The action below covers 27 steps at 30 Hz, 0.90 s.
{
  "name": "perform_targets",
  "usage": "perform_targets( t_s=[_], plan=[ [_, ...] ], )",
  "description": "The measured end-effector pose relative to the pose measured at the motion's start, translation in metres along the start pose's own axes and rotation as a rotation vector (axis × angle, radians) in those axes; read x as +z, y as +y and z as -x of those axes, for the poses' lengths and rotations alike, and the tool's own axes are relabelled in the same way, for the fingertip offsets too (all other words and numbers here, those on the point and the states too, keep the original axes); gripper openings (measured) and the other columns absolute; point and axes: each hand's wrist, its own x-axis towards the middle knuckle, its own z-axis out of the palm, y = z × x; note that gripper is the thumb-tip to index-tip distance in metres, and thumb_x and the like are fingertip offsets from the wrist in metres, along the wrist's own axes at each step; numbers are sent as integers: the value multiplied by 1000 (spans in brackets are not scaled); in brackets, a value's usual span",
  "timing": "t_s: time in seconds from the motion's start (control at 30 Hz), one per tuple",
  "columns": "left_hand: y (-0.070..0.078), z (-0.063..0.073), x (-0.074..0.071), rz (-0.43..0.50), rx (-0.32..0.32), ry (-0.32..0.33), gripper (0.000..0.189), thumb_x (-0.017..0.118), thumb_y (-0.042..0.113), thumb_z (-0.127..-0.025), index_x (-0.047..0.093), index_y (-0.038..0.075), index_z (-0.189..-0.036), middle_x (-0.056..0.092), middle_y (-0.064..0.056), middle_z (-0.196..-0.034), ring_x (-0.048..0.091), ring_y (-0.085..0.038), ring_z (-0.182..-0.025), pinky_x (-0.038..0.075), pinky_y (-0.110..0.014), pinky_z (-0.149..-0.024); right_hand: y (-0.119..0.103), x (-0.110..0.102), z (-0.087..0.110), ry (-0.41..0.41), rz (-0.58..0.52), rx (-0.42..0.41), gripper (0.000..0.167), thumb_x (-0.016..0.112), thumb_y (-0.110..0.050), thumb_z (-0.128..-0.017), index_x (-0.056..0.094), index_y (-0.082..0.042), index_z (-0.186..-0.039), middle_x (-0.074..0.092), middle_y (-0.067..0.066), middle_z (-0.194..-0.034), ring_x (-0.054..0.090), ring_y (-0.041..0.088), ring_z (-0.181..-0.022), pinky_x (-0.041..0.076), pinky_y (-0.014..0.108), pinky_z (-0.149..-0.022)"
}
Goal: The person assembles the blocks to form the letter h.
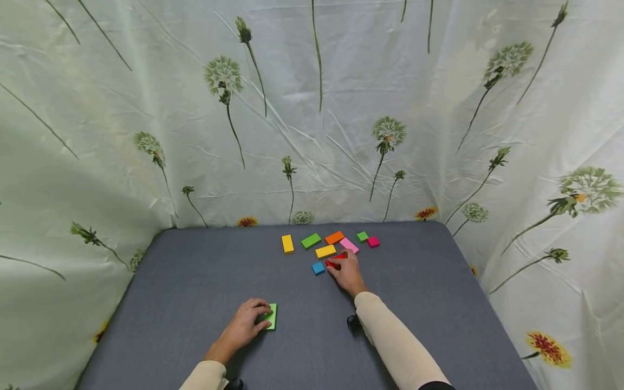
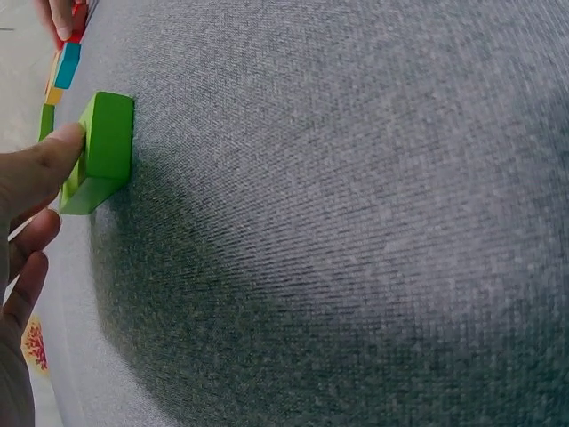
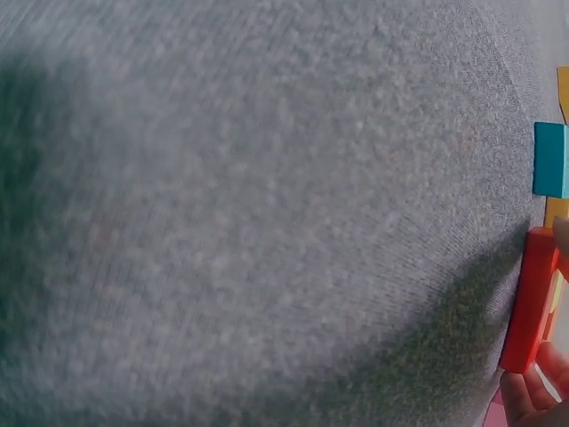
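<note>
A light green rectangular block (image 1: 273, 317) lies on the grey cloth, left of centre and near me. My left hand (image 1: 247, 323) rests at it, the thumb touching its upper face and the other fingers loosely bent beside and over it. Farther off, my right hand (image 1: 348, 274) grips a red bar-shaped block (image 3: 532, 302) by its two ends, thumb at one and fingers at the other. Close to the thumb sits a small blue block (image 1: 318, 268). Just behind the red block are a yellow block (image 1: 325, 252) and a pink block (image 1: 349, 245).
Toward the back of the grey-covered table (image 1: 205, 281) lie another yellow block (image 1: 288, 244), a green block (image 1: 311, 241), an orange block (image 1: 334, 238), a small green block (image 1: 362, 236) and a magenta block (image 1: 372, 241). A flower-printed curtain (image 1: 312, 135) hangs behind.
</note>
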Motion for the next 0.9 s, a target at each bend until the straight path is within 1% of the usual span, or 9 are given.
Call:
perform_targets(
  t_s=[0.1, 0.23, 0.33, 0.5, 0.63, 0.73, 0.9],
  plan=[
    [0, -1, 1, -5, 9, 15, 21, 82, 12, -71, 71, 6, -88, 64, -2, -95, 60, -21, -88, 49, -41, -78, 0, 0, 1, 8, -16, 14, 32, 74, -20, -85, 72, -4, -113, 47, 22, -131, 44, 37, -121, 41, 50, -102],
    [1, -3, 1, -17, 43, 42, 23, 84, 12, -68, 71, 6, -86, 64, -2, -93, 60, -20, -85, 49, -39, -75, 1, -1, 2, 26, -34, 28, 34, 75, -18, -84, 71, -2, -113, 47, 23, -128, 50, 37, -113, 44, 49, -99],
    [2, -4, 1, -26, 53, 47, 24, 85, 12, -67, 72, 6, -86, 64, -2, -93, 59, -20, -84, 48, -38, -73, 2, -2, 2, 29, -33, 53, 35, 75, -19, -84, 70, -2, -114, 48, 23, -126, 52, 36, -110, 45, 47, -98],
    [3, -5, 1, -34, 43, 51, 25, 85, 14, -66, 72, 7, -86, 65, -1, -92, 59, -19, -85, 47, -38, -73, 1, -2, 3, 27, -8, 89, 34, 74, -21, -85, 71, -5, -116, 50, 24, -127, 50, 37, -112, 45, 48, -98],
    [3, -5, 1, -27, 56, 61, 27, 86, 15, -63, 72, 6, -84, 66, -2, -91, 60, -20, -84, 48, -38, -72, 0, -2, 3, 27, 5, 116, 33, 75, -20, -84, 72, -6, -114, 50, 23, -128, 49, 37, -114, 44, 49, -98],
    [3, -4, 0, -26, 68, 64, 28, 86, 14, -62, 72, 5, -83, 67, -3, -89, 60, -20, -82, 49, -38, -71, 0, -1, 3, 20, 9, 116, 32, 75, -19, -84, 72, -6, -113, 51, 23, -128, 49, 37, -115, 44, 49, -99],
    [2, -5, -1, -44, 85, 80, 29, 87, 14, -60, 71, 4, -82, 67, -4, -89, 61, -21, -82, 49, -38, -70, 0, -2, 1, 14, -11, 74, 33, 74, -16, -83, 71, -3, -113, 54, 22, -127, 51, 37, -114, 44, 50, -99]
  ],
)
